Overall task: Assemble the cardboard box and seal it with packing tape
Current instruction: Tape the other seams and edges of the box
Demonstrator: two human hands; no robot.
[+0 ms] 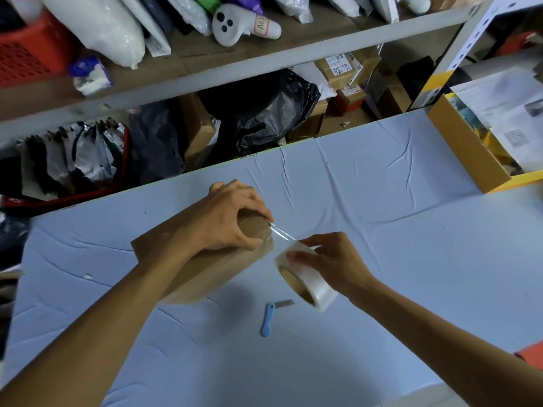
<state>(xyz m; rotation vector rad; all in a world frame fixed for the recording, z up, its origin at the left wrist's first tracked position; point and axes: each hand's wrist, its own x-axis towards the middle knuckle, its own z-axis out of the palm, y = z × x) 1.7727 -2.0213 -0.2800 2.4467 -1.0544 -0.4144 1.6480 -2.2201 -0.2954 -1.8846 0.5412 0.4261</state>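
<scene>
Cardboard box [205, 268] flat on blue-covered table [382, 201], beneath left hand [232, 218]. Left hand curled round its far end, fingertips holding down clear tape strip [283, 234]. Right hand [332, 259] gripping tape roll [305, 279] just beside the box. Small blue knife [269, 318] nearby.

Wide-angle head view in soft, diffuse light from above. The pale blue worktop [382, 201] is the brightest surface. Its creases throw faint shadows, and a broad, soft-edged shadow covers the middle of its near edge. The shelves [264, 63] beyond its far edge are dim. Straight lines bow toward the frame's corners. Glints mark the stretched tape [283, 234]; the cardboard box [223, 265] shows pale sheen and slight softness.
</scene>
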